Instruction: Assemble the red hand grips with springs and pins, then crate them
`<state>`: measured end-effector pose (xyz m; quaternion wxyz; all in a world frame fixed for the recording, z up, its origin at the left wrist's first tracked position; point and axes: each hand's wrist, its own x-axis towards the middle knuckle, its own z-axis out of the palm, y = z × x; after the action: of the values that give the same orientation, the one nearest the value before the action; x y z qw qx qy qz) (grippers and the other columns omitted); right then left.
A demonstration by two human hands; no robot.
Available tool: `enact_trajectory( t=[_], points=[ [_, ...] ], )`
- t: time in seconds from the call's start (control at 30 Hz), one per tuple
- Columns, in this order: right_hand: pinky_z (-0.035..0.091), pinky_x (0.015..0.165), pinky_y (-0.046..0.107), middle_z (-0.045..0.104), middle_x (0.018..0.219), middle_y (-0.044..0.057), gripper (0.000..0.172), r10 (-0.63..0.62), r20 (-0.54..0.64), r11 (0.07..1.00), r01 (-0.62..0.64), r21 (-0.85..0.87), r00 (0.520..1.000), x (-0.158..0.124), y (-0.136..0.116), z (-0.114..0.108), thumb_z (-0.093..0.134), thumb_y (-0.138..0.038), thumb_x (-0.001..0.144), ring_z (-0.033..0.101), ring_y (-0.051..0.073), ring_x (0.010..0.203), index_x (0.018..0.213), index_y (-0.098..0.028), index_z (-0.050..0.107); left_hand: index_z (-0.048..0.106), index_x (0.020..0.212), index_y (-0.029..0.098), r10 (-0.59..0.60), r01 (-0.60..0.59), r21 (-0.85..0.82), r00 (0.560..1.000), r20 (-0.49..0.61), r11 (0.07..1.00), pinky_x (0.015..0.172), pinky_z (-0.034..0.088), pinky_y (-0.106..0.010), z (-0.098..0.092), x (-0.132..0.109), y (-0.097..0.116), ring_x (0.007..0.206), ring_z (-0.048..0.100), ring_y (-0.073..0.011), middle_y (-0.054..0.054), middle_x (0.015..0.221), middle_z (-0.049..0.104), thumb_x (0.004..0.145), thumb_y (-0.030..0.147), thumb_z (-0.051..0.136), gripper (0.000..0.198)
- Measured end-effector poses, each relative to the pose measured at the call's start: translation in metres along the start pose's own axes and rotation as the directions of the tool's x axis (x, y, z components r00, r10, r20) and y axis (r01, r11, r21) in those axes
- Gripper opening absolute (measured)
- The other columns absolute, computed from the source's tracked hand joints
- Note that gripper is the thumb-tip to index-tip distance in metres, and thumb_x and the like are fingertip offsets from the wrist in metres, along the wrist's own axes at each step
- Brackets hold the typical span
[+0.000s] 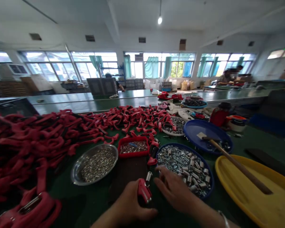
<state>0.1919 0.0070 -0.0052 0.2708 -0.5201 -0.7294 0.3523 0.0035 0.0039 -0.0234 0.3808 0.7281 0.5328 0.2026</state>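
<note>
Green worktable [90, 202], loaded across most of its width.
Left half: loose pile of red handles [38, 139], heaped straight on the top. Centre, front: round steel dish [72, 174] of small metal parts, red tray [133, 154] of metal parts just beside it, dark mat [128, 174] in front of the tray. Right of those: dark blue bowl [212, 183] of nuts and springs, second blue bowl [194, 129] behind it, yellow tray [270, 202] at the right edge. Another steel dish [166, 131] sits further back against the pile.

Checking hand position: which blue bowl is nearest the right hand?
The near blue bowl of nuts and springs, at the right hand; the far blue bowl holds a hammer.
</note>
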Motion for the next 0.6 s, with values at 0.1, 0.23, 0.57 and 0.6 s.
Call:
enact_trajectory(
  t=[0.1,0.23,0.57,0.6],
  points=[
    [0.039,0.084,0.028,0.058,0.11,0.006,0.039,-0.256,0.143,0.966,0.26,-0.008,0.956,0.008,0.003,-0.011,0.046,-0.03,0.084,0.054,0.016,0.093,0.121,-0.021,0.045,0.056,0.088,0.017,0.054,-0.066,0.062,0.983,0.176,0.996,0.065,0.044,-0.024,-0.016,0.0,0.001,0.078,0.055,-0.0172,-0.002,0.088,0.061,0.047,0.051,0.072,0.055],
    [0.041,0.064,0.023,0.063,0.077,0.002,0.016,-0.177,0.11,0.968,0.193,-0.161,0.978,0.02,0.006,0.004,0.047,-0.029,0.084,0.058,0.014,0.07,0.093,-0.018,0.056,0.056,0.091,0.017,0.087,-0.126,0.353,0.989,0.122,0.927,0.067,0.044,-0.027,-0.031,0.014,-0.006,0.076,0.055,-0.0185,-0.003,0.088,0.06,0.052,0.055,0.067,0.055],
    [0.045,0.062,0.028,0.067,0.083,0.007,0.022,-0.125,0.022,0.742,0.108,-0.662,0.992,0.039,-0.007,0.015,0.048,-0.034,0.083,0.063,0.021,0.072,0.094,-0.021,0.062,0.044,0.127,0.021,0.083,-0.073,0.72,0.996,0.022,0.691,0.088,0.039,-0.043,-0.046,0.027,-0.026,0.108,0.045,-0.0328,-0.013,0.123,0.049,0.053,0.069,0.061,0.09],
    [0.045,0.064,0.029,0.067,0.091,0.007,0.029,-0.134,-0.042,0.739,0.071,-0.67,0.99,0.037,-0.001,-0.005,0.041,-0.038,0.087,0.063,0.021,0.077,0.104,-0.023,0.059,0.046,0.126,0.021,0.099,-0.097,0.702,0.994,0.037,0.706,0.088,0.039,-0.041,-0.053,0.03,-0.024,0.107,0.047,-0.0309,-0.012,0.122,0.051,0.054,0.07,0.059,0.087]
  ],
)
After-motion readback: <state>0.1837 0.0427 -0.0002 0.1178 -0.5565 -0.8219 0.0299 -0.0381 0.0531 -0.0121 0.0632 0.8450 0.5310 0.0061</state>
